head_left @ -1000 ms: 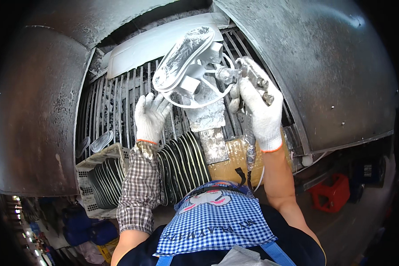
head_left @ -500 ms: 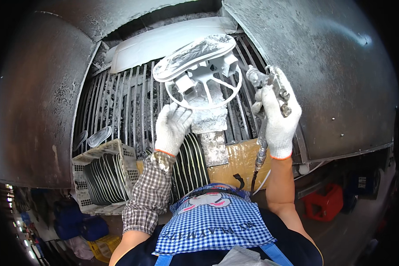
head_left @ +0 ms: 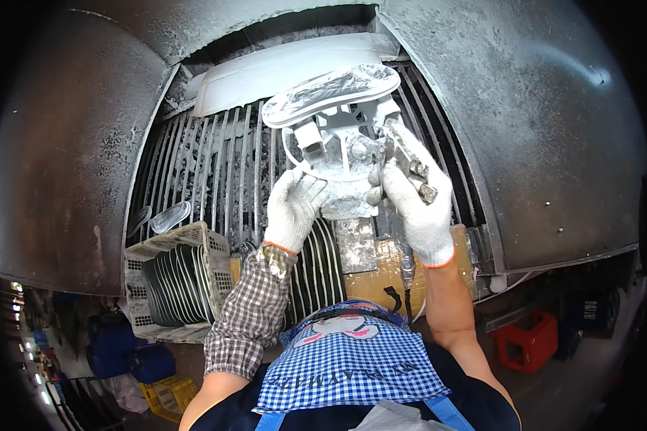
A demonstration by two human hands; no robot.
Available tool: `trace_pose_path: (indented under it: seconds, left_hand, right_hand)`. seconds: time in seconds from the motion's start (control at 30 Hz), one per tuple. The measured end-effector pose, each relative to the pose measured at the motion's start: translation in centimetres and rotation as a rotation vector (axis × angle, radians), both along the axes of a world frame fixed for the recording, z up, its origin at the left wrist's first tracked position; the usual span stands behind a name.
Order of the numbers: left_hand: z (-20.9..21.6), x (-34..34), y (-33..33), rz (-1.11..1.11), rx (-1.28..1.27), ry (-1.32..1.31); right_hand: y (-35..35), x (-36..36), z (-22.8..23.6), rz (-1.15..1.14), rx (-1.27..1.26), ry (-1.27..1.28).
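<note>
A pale shoe sole (head_left: pixel 329 95) with a shiny, wrinkled silvery upper side rests tilted on the supports of a white spoked wheel (head_left: pixel 338 177). My left hand (head_left: pixel 292 210), in a white knit glove, has its fingertips closed on the near-left rim of this wheel. In my gloved right hand (head_left: pixel 423 215) is a metal spray gun (head_left: pixel 407 147), its nozzle end over the right part of the wheel, just below the sole. A hose drops from the gun's handle toward my apron. The gun and right hand hide the wheel's right side.
Dark metal bars (head_left: pixel 226 165) lie under the wheel, between metal side panels (head_left: pixel 517 144). A plastic crate (head_left: pixel 219 269) of dark soles stands at left, with a row of dark soles (head_left: pixel 315 269) beside it. Cardboard (head_left: pixel 438 276) lies nearest me; a red container (head_left: pixel 526 343) sits lower right.
My right hand has brought the spray gun leftward and closer to the wheel and sole. My left hand stays at the rim. The whole view has shifted slightly.
</note>
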State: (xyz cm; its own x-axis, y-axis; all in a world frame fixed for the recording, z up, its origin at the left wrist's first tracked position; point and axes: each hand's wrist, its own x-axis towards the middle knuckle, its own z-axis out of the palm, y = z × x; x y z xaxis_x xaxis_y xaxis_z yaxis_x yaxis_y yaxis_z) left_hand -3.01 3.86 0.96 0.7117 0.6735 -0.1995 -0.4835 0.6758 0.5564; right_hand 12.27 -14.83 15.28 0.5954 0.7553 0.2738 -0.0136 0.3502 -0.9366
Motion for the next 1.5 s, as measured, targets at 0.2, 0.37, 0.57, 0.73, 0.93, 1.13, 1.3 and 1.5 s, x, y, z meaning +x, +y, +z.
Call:
trace_pose_path:
  seconds: [0.2,0.37,0.57,0.73,0.93,1.13,1.3,1.5]
  left_hand:
    - [1.7,0.0,-3.4,0.276,0.202,0.267]
    - [7.2,2.5,-7.5,0.151,0.401,0.195]
    - [8.5,8.8,-5.1,0.111,0.163,-0.098]
    - [9.7,14.3,-1.9,0.206,-0.017,-0.107]
    - [10.3,16.0,0.5,0.205,-0.164,-0.071]
    - [14.0,15.7,-0.5,0.272,-0.246,0.121]
    - [12.9,12.9,1.9,0.393,-0.196,-0.147]
    - [11.0,-0.4,6.4,0.527,1.356,0.668]
  right_hand:
    - [-3.2,-0.4,-0.5,0.018,-0.013,0.166]
    - [-6.6,-0.5,-3.1,-0.101,-0.121,0.190]
    - [-10.3,-0.8,-6.7,-0.156,-0.346,0.212]
    - [-11.9,-0.5,-9.3,-0.198,-0.448,0.179]
    - [-12.2,-1.4,-12.4,-0.149,-0.534,0.216]
    - [-12.1,-3.8,-12.3,-0.239,-0.544,0.209]
    - [-11.4,-3.5,-12.5,-0.158,-0.583,0.173]
    - [-12.2,-3.5,-13.6,-0.139,-0.527,0.078]
